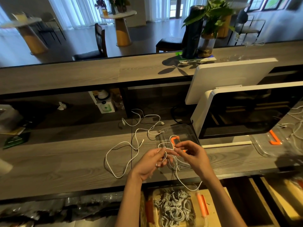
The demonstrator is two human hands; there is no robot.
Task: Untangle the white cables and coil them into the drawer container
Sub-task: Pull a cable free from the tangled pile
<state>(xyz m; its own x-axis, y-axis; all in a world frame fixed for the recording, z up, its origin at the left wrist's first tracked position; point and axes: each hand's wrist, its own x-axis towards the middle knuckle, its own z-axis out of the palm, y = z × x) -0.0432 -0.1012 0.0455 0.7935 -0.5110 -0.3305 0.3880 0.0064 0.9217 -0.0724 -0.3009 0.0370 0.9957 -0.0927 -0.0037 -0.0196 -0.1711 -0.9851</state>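
My left hand [151, 163] is closed around a bundle of white cable [164, 157] over the wooden counter. My right hand [191, 154] pinches a loop of the same cable just to the right, fingertips almost meeting the left hand's. A strand hangs from my hands over the counter's front edge. More loose white cables [124, 148] sprawl on the counter to the left and behind. Below the counter edge, a clear container with orange clips [200, 205] holds several coiled white cables.
A clear lid with an orange latch [183, 133] lies just behind my hands. A white-framed monitor [246, 112] stands at the right, with another clear tray [262, 148] and more cables beside it. A small white box [105, 105] sits on the back shelf.
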